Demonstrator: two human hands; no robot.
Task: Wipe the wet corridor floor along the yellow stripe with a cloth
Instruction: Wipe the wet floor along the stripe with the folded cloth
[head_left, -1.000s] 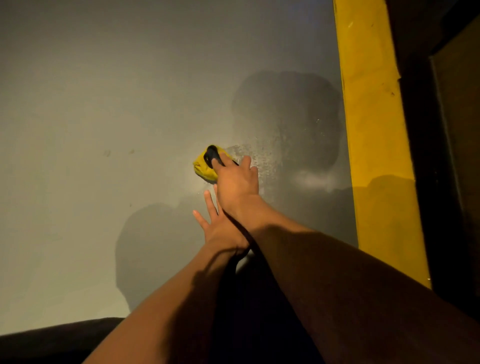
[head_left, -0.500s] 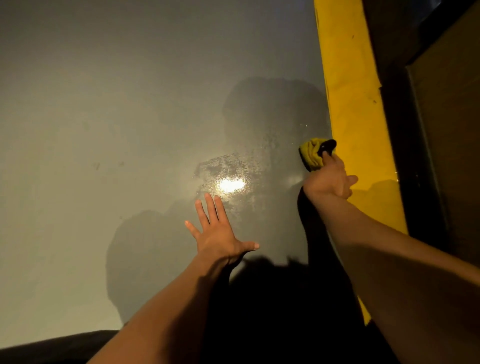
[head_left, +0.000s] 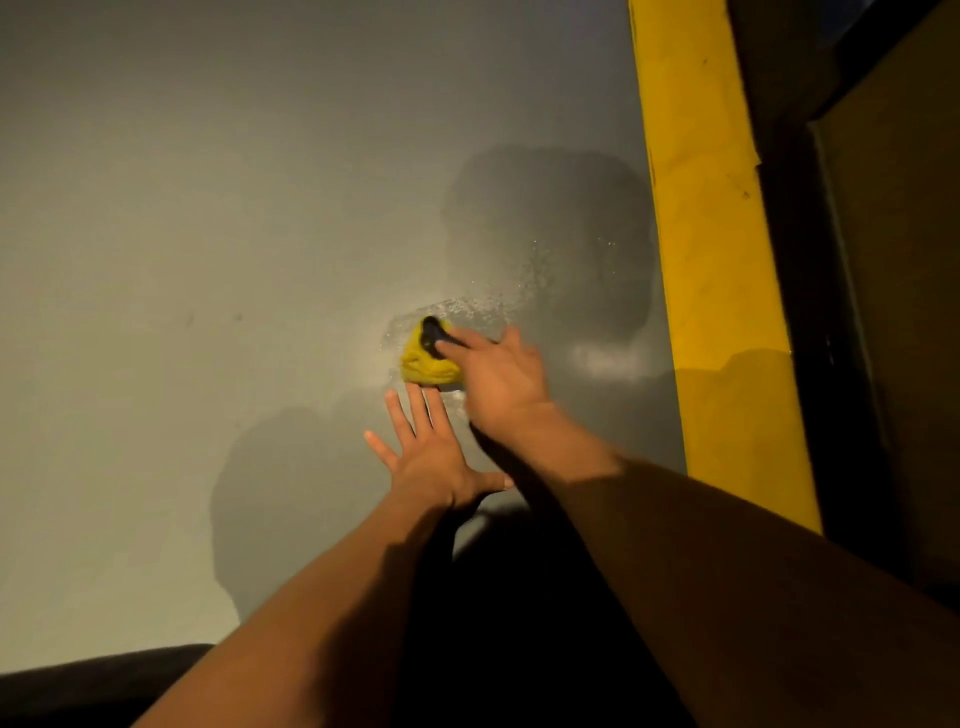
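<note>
A crumpled yellow cloth (head_left: 423, 364) with a black patch lies pressed on the grey corridor floor (head_left: 208, 234), in the middle of the head view. My right hand (head_left: 501, 382) grips its right side and holds it down. Wet speckles and a shiny streak (head_left: 605, 361) spread from the cloth toward the yellow stripe (head_left: 711, 260), which runs up the right side. My left hand (head_left: 431, 452) rests flat on the floor just below the cloth, fingers spread, holding nothing.
Right of the yellow stripe runs a dark strip (head_left: 810, 312) and a brownish panel (head_left: 904, 260). Shadows of my head and arms fall on the floor. A dark edge (head_left: 78, 686) fills the bottom left corner.
My right hand has swept the cloth left, from beside the yellow stripe back to the middle of the floor. My left hand has stayed flat in place.
</note>
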